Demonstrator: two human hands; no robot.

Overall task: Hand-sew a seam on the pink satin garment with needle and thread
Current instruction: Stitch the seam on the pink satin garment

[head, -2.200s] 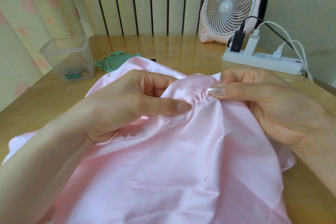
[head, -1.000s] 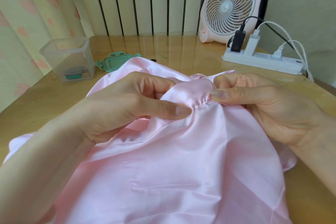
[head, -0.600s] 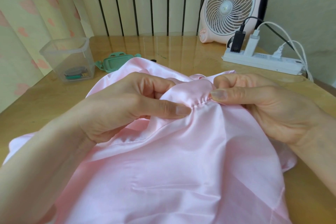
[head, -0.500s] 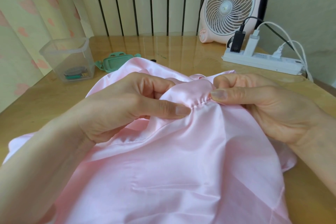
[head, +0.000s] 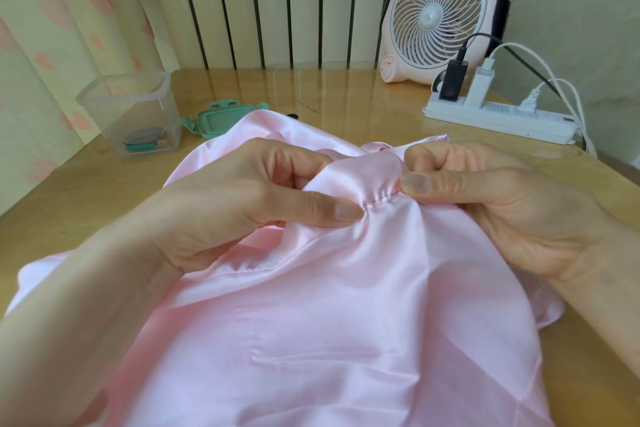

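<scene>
Mid-seam, judging by the cloth. Pinching a raised fold of the pink satin garment (head: 329, 322) with left hand (head: 242, 208), thumb flat on top, fingers curled under the cloth. Pinching the same fold from the other side with right hand (head: 502, 208), thumb and forefinger clamped together on the edge, other fingers curled in. Between the two thumbs, a short puckered run of stitches (head: 379, 199), gathered tight; likely snugging the thread or working the needle through several folds. Cannot tell where needle and thread sit: neither visible, probably hidden in the right pinch. Rest of garment spread over the wooden table (head: 69, 194) toward the camera. Done: only that short stitched stretch visible; no telling how much seam lies hidden under the right hand. Left: most likely more seam past the left thumb, then knotting and cutting. Further back: clear plastic box (head: 131, 114) with small sewing bits, green lid (head: 221, 116) just beside it, pink desk fan (head: 440, 10), white power strip (head: 498, 118).
</scene>
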